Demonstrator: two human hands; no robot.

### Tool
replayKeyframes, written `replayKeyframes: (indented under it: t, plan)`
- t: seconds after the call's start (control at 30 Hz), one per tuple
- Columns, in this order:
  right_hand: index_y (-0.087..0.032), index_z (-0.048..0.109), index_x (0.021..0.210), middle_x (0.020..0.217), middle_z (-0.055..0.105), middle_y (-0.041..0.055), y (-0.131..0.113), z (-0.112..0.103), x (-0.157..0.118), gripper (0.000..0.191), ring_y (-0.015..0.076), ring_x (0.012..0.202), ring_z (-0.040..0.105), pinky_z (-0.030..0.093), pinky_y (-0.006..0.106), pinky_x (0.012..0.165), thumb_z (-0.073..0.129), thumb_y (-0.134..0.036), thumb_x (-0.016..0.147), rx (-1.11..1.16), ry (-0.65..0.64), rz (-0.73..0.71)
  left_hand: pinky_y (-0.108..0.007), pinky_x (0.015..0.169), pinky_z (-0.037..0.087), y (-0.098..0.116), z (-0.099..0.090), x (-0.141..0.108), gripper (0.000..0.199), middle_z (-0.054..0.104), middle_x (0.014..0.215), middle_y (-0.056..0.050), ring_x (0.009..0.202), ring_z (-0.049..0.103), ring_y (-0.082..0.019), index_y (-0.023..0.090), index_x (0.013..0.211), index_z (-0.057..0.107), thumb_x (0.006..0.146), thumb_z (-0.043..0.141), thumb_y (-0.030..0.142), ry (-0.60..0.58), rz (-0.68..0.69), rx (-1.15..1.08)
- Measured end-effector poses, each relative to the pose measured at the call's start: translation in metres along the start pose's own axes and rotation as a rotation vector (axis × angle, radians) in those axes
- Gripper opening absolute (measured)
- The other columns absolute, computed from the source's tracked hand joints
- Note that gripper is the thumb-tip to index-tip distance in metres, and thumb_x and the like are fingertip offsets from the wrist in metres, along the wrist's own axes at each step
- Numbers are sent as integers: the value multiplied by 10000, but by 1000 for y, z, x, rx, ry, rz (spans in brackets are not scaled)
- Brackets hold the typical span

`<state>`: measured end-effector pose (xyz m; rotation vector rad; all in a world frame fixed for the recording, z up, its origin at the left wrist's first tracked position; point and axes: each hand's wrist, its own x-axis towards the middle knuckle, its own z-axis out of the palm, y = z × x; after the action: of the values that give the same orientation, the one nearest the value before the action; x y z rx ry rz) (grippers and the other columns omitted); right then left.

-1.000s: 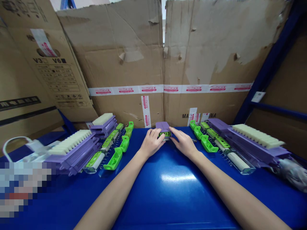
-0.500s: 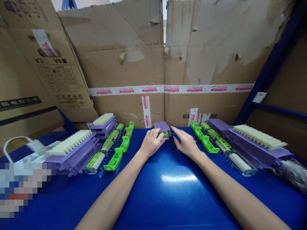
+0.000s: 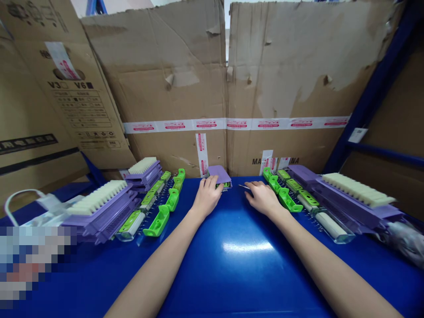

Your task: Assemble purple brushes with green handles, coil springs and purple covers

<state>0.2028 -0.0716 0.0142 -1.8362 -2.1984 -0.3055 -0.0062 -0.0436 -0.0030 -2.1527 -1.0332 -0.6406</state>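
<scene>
My left hand (image 3: 207,195) is closed on the left side of a purple plastic housing (image 3: 219,173) near the back of the table. Under its purple top shows a green and black insert, with short pale teeth along the lower edge. Part of the housing is hidden behind my fingers. To the right, apart from it, my right hand (image 3: 262,197) hovers low over the table. From between its thumb and fingers a thin metal piece (image 3: 244,187) sticks out to the left; its kind is too small to tell.
On both sides of the blue table (image 3: 212,274) lie rows of bright green curved parts (image 3: 157,221), clear-cased green parts (image 3: 131,221) and purple housings with cream bristle blocks (image 3: 359,189). Cardboard (image 3: 165,88) walls the back. A white plug and cable (image 3: 49,201) sit at left.
My right hand has drawn back to the right, away from the housing, and the thin metal piece now shows in it. The housing in my left hand has shifted slightly left and turned.
</scene>
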Motion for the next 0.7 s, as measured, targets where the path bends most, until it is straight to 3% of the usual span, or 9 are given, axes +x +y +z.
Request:
replayKeyframes:
  t: [0.2,0.4,0.7]
  plan:
    - [-177,572,1127,1054,630,113,2,-3,0,318,260,1006,560,432,356,795,414,-279,871,-97,-4,71,-420,887,386,-2,2,-1,227,552,1170,-146,1088,493,-271,180,1029,621,841,494,170,-30,10,-25]
    - [-132,583,1023,966,629,152,8,-17,-2,272,286,941,585,458,354,710,416,-279,867,-197,48,266,-411,888,380,-1,2,-1,205,556,1146,-139,1059,501,-264,173,995,622,850,479,195,-15,24,-39]
    - [-116,598,1021,960,633,178,18,-34,-4,310,300,919,611,472,342,663,409,-308,869,-170,2,402,-411,897,372,0,-1,-1,250,553,1125,-134,1055,494,-272,159,1065,583,849,482,232,-17,14,-42]
